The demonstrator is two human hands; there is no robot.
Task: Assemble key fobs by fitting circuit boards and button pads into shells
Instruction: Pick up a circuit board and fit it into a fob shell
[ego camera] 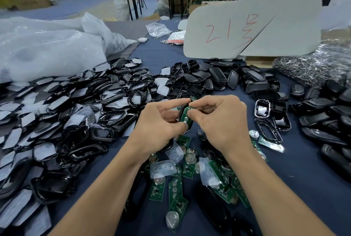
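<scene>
My left hand [158, 121] holds a black key fob shell [182, 111] above the middle of the table, its thumb on the shell's lower end. My right hand [218, 120] pinches a green circuit board [186, 115] that lies in the shell's opening. Loose green circuit boards [177, 188] with round silver battery holders lie scattered below my hands. Translucent button pads [163, 166] are mixed in among them.
A big heap of black shell frames with white film [66, 114] fills the left. Black back shells [218, 78] are piled behind and to the right. A bag of metal key rings [311, 68] and a grey board with red writing [252, 26] stand at the back right, white plastic bags [47, 49] at the back left.
</scene>
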